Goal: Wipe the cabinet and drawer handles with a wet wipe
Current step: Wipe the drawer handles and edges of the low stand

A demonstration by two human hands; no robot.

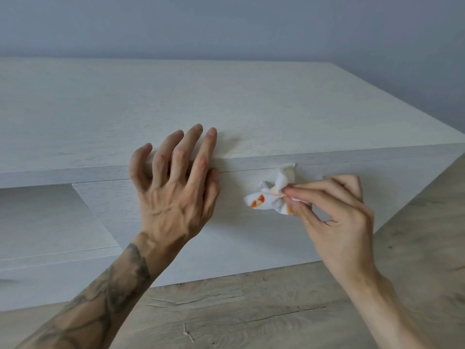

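Note:
A low cabinet [226,102] of pale whitewashed wood fills the view. My left hand [173,187] rests on its front top edge, fingers spread on the top, thumb against the door front [226,235]. My right hand [334,212] pinches a crumpled white wet wipe [270,199] with orange stains. The wipe's upper tip touches the gap between the top board and the door. No separate handle shows on the door.
A recessed open shelf [37,222] lies left of the door. Wood-grain laminate floor [276,311] runs below and to the right of the cabinet. A grey-blue wall [226,23] stands behind it.

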